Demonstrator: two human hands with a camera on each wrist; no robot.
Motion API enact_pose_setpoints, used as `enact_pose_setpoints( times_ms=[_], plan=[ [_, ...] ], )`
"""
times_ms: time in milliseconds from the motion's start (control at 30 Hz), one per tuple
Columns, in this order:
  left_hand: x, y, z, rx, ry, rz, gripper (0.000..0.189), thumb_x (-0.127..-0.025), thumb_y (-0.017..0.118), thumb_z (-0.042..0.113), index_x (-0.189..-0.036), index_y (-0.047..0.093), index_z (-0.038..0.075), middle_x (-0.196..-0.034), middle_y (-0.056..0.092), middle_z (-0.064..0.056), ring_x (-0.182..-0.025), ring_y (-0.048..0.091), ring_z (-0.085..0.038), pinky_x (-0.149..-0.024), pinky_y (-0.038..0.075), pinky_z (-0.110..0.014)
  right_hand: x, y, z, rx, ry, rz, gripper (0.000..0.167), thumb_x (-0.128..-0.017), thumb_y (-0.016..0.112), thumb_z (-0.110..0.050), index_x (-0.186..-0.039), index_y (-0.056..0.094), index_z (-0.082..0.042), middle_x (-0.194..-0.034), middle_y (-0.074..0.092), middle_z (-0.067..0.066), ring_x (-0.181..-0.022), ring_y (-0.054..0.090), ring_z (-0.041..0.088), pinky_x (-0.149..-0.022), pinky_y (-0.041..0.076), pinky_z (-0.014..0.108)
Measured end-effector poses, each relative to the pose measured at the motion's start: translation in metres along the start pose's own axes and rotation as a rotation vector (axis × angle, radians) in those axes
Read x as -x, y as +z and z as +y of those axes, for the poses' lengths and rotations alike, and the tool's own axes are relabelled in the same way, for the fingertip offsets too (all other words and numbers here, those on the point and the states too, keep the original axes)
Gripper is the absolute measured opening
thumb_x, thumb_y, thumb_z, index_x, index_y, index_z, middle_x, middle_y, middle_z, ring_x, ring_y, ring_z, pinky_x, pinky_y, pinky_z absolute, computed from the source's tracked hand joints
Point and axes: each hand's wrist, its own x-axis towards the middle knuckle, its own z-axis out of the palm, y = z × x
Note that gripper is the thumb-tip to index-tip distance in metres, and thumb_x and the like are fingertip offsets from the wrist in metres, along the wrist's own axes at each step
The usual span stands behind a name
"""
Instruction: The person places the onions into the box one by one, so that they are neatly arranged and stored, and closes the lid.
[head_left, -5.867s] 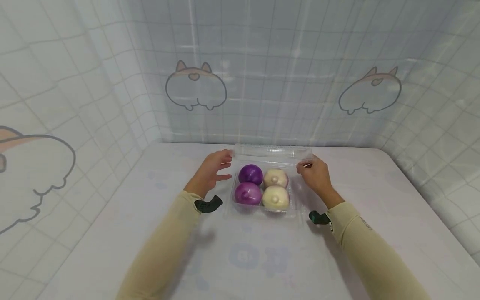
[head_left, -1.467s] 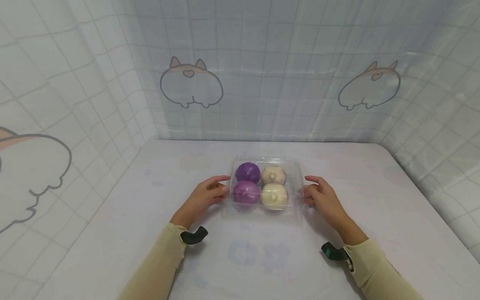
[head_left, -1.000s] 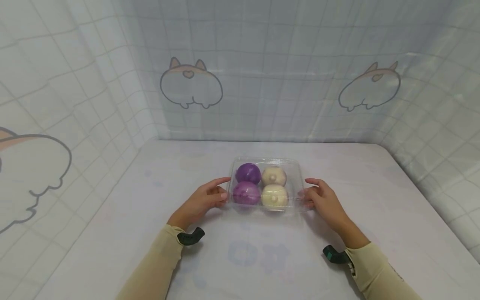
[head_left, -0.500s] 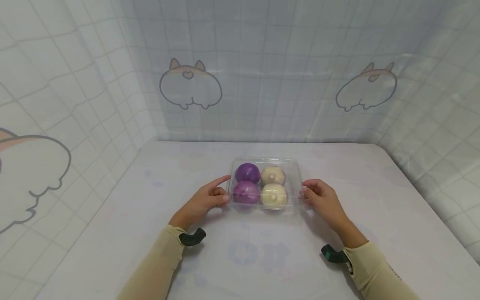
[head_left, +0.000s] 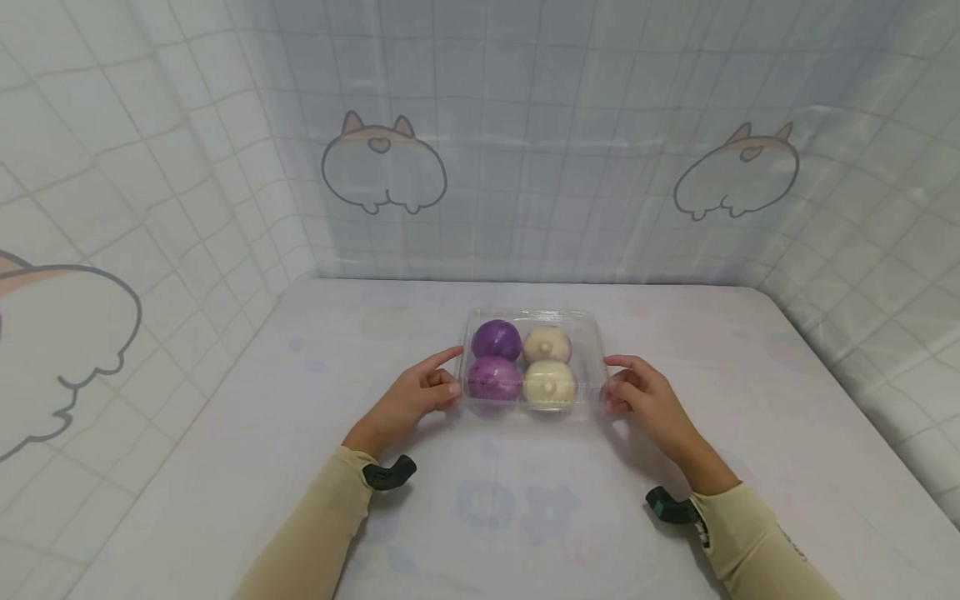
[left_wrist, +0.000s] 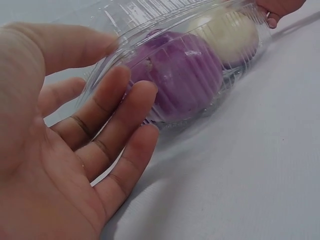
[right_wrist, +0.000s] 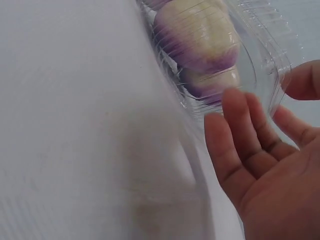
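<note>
A clear plastic clamshell box (head_left: 588, 342) sits at mid-table with its lid down. Inside, a dark purple ball-shaped vegetable (head_left: 497, 340) and a lighter purple one (head_left: 495, 379) fill the left side. Two cream ones with small nubs, the far one (head_left: 547, 345) and the near one (head_left: 550, 383), fill the right; their sides look purple in the right wrist view. They resemble onions or turnips. My left hand (head_left: 412, 400) pinches the box's left rim, fingertips against its wall. On the opposite rim, my right hand (head_left: 651, 408) pinches with thumb and finger, other fingers curled below.
The box stands on a table with a pale printed cloth (head_left: 480, 517). Behind it hangs a white gridded curtain (head_left: 540, 167) with cartoon animal drawings, which continues along both sides. Dark curved devices are strapped to the left wrist (head_left: 388, 473) and right wrist (head_left: 671, 506).
Nearly six seconds ago the lid stood raised at the back, hands near its upper edge. Now the lid is down and both hands are lower, at the box's sides. The last second shows little movement.
</note>
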Motion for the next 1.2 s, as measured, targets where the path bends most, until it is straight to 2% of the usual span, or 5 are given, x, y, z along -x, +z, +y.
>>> enact_pose_setpoints(
  times_ms=[200,467,867,1200],
  plan=[
    [0.002,0.003,0.001,-0.008,0.009,0.020,0.064,-0.098,0.066,0.014,-0.156,0.038,0.018,-0.097,0.061,-0.011,-0.092,0.063,-0.021,-0.086,0.055,-0.033,0.001,-0.001,0.002,-0.074,-0.021,-0.075,0.046,-0.096,0.050,0.004,-0.140,0.038,0.009,-0.091,0.061,0.018,-0.076,0.065,0.021,-0.073,0.059,0.032],
    [0.002,0.003,0.003,0.001,0.001,-0.039,0.070,-0.099,0.064,0.011,-0.159,0.030,0.020,-0.097,0.063,-0.011,-0.098,0.068,-0.024,-0.091,0.054,-0.038,0.001,-0.001,0.003,-0.092,-0.026,-0.102,0.048,-0.096,0.049,0.005,-0.141,0.034,0.009,-0.090,0.059,0.019,-0.076,0.065,0.025,-0.073,0.060,0.034],
    [0.004,0.011,0.008,0.107,-0.028,0.013,0.069,-0.098,0.060,0.000,-0.158,0.031,0.017,-0.085,0.058,-0.008,-0.092,0.068,-0.025,-0.092,0.055,-0.039,0.000,0.000,0.003,-0.075,-0.017,-0.101,0.047,-0.097,0.049,0.002,-0.141,0.034,0.009,-0.087,0.061,0.021,-0.071,0.064,0.021,-0.072,0.058,0.030],
    [0.004,0.015,0.012,0.108,-0.049,0.028,0.072,-0.095,0.060,-0.003,-0.158,0.029,0.017,-0.084,0.059,-0.007,-0.089,0.067,-0.023,-0.091,0.055,-0.038,0.002,-0.002,0.002,-0.077,-0.032,-0.146,0.050,-0.098,0.048,0.002,-0.143,0.029,0.010,-0.082,0.057,0.017,-0.072,0.063,0.022,-0.073,0.058,0.032]
  ],
)
